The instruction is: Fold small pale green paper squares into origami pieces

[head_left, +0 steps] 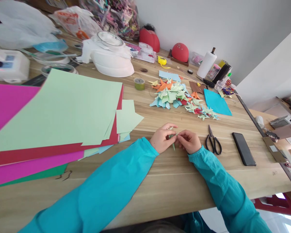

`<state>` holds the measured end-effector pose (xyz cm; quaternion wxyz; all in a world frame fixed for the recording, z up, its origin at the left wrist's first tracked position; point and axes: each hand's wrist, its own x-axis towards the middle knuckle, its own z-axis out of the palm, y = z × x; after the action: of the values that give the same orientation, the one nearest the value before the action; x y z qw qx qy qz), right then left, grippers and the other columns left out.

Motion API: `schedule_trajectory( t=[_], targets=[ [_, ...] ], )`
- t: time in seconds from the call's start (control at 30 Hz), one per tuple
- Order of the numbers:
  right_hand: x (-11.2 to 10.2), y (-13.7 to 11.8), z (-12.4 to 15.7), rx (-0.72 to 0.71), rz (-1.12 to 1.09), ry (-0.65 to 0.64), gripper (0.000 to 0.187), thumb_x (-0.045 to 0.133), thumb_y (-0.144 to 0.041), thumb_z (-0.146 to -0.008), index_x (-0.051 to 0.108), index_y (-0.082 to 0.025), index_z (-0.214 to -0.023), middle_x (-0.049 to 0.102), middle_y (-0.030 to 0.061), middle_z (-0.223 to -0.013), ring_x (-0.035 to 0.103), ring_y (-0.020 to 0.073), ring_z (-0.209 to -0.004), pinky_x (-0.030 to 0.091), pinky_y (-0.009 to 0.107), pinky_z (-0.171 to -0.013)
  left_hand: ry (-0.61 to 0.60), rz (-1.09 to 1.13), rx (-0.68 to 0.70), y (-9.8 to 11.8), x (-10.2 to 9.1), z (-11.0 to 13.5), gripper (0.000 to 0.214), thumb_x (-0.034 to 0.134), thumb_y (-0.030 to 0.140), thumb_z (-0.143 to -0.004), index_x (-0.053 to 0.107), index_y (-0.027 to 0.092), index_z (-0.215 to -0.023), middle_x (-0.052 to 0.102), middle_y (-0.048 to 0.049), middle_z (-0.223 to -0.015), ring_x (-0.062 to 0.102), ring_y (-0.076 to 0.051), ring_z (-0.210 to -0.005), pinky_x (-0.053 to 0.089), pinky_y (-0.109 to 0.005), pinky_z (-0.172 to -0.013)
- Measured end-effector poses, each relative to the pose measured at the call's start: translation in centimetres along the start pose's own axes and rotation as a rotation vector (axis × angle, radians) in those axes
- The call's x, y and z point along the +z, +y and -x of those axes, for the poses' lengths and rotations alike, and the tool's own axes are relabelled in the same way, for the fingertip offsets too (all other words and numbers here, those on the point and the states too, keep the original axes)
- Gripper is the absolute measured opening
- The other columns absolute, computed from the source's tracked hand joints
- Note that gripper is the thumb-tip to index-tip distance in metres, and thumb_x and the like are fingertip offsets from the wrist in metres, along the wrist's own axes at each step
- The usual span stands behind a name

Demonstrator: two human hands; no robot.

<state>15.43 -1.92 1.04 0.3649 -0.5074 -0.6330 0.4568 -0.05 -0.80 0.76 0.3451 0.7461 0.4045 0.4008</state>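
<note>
Just above the wooden table, my left hand [163, 138] and my right hand [189, 141] meet at the fingertips. Between them is a small light green folded paper piece [173, 146], mostly covered by the fingers. My left hand is closed around one side of it. The thumb and forefinger of my right hand pinch its other edge. Beyond my hands lies a pile of folded paper shapes [171, 94] in green, blue, orange and red. Black-handled scissors [213, 142] rest to the right of my right hand.
Large coloured paper sheets [63, 106] cover the left side, with small green paper squares [126, 121] beside them. A phone [243, 149] lies at right. A blue cloth-like square [217, 102], a green tape roll [139, 83] and a white lidded device [111, 55] stand farther back.
</note>
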Motion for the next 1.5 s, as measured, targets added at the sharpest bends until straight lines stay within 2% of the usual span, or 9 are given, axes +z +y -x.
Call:
schedule_trajectory(
  t=[0.13, 0.23, 0.47, 0.67, 0.93, 1.17, 1.5],
  targets=[
    [-0.04, -0.15, 0.40, -0.215, 0.306, 0.094, 0.015, 0.053, -0.030, -0.074, 0.059, -0.016, -0.073, 0.059, 0.0006, -0.057, 0.048, 0.0078, -0.046, 0.041, 0.020, -0.045, 0.003, -0.001, -0.013, 0.01, -0.05, 0.00, 0.011, 0.052, 0.020, -0.071, 0.061, 0.015, -0.068, 0.056, -0.0085, -0.108, 0.057, -0.016, -0.080, 0.046, -0.026, -0.062],
    [0.01, -0.36, 0.64, -0.276, 0.396, 0.105, 0.013, 0.053, -0.027, -0.075, 0.061, -0.016, -0.073, 0.058, 0.0000, -0.055, 0.047, 0.0076, -0.045, 0.041, 0.020, -0.046, 0.000, -0.001, -0.008, 0.06, -0.15, 0.04, 0.010, 0.051, 0.018, -0.069, 0.059, 0.015, -0.065, 0.056, -0.0079, -0.109, 0.056, -0.018, -0.090, 0.046, -0.027, -0.067],
    [0.07, -0.44, 0.59, -0.215, 0.314, 0.073, 0.014, 0.055, -0.027, -0.073, 0.061, -0.015, -0.070, 0.058, 0.0005, -0.055, 0.047, 0.0081, -0.045, 0.040, 0.020, -0.044, -0.016, 0.018, 0.014, 0.21, -0.30, 0.14, 0.011, 0.048, 0.015, -0.069, 0.054, 0.015, -0.061, 0.055, -0.0094, -0.108, 0.056, -0.018, -0.087, 0.045, -0.028, -0.069],
    [0.07, -0.53, 0.61, -0.233, 0.330, 0.063, 0.014, 0.054, -0.027, -0.073, 0.062, -0.016, -0.071, 0.059, 0.0003, -0.055, 0.047, 0.0080, -0.046, 0.040, 0.020, -0.045, -0.012, 0.041, 0.002, 0.31, -0.27, 0.11, 0.018, 0.047, 0.019, -0.073, 0.053, 0.015, -0.057, 0.056, -0.0078, -0.106, 0.056, -0.014, -0.075, 0.045, -0.027, -0.066],
    [0.11, -0.59, 0.70, -0.236, 0.334, 0.080, 0.013, 0.055, -0.027, -0.073, 0.062, -0.016, -0.070, 0.058, 0.0002, -0.054, 0.047, 0.0079, -0.045, 0.040, 0.020, -0.044, -0.028, 0.061, 0.002, 0.34, -0.36, 0.09, 0.015, 0.047, 0.016, -0.070, 0.054, 0.015, -0.056, 0.056, -0.0081, -0.108, 0.056, -0.014, -0.074, 0.046, -0.027, -0.067],
    [0.10, -0.61, 0.70, -0.194, 0.301, 0.075, 0.014, 0.056, -0.028, -0.072, 0.061, -0.016, -0.069, 0.057, -0.0001, -0.054, 0.046, 0.0078, -0.045, 0.039, 0.020, -0.044, -0.022, 0.083, 0.008, 0.43, -0.37, 0.14, 0.013, 0.049, 0.015, -0.069, 0.055, 0.014, -0.058, 0.055, -0.0097, -0.109, 0.055, -0.010, -0.065, 0.046, -0.027, -0.063],
    [0.04, -0.13, 0.42, -0.081, 0.105, 0.019, 0.018, 0.059, -0.033, -0.069, 0.056, -0.015, -0.067, 0.056, -0.0004, -0.052, 0.050, 0.0091, -0.044, 0.040, 0.020, -0.042, -0.018, 0.100, 0.059, 0.33, -0.26, 0.26, 0.011, 0.051, 0.015, -0.069, 0.058, 0.013, -0.060, 0.055, -0.0110, -0.109, 0.056, -0.011, -0.065, 0.046, -0.027, -0.062]
  ],
)
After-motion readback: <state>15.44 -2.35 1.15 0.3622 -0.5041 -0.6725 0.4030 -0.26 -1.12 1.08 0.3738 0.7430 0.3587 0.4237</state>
